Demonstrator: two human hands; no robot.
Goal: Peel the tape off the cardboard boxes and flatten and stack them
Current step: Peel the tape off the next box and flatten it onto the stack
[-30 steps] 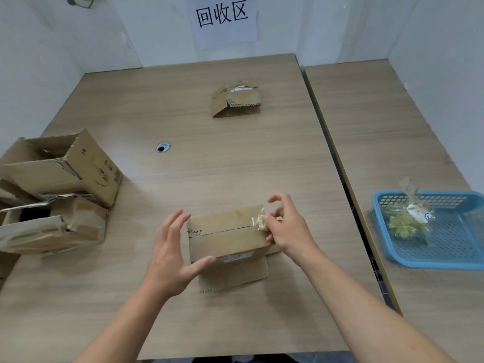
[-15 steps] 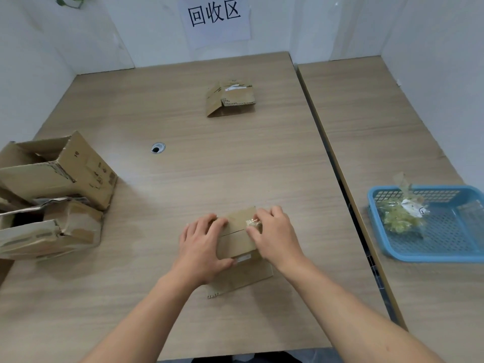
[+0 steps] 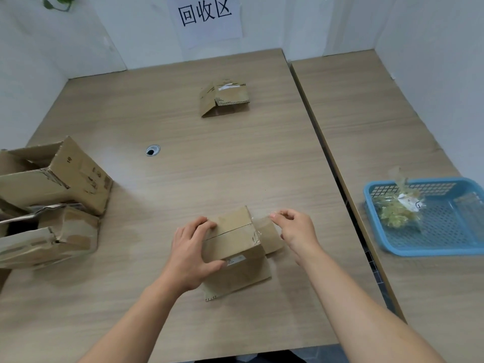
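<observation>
A small cardboard box (image 3: 233, 239) stands near the front of the wooden table (image 3: 209, 166), its lower flaps splayed out. My left hand (image 3: 192, 254) grips its left side, fingers over the top and thumb on the front. My right hand (image 3: 294, 229) is just right of the box and pinches a strip of clear tape (image 3: 258, 224) that stretches from the box's top right corner. A flattened box (image 3: 224, 99) lies at the far middle of the table. Two larger open boxes, one (image 3: 56, 176) behind the other (image 3: 44, 235), sit at the left edge.
A blue plastic basket (image 3: 429, 218) with crumpled tape inside stands on the adjoining table at the right. A round cable hole (image 3: 152, 150) is in the tabletop left of centre. A paper sign (image 3: 207, 18) hangs on the back wall.
My right hand has pulled away to the right, drawing the tape off the box top. My left hand has shifted to the box's left side.
</observation>
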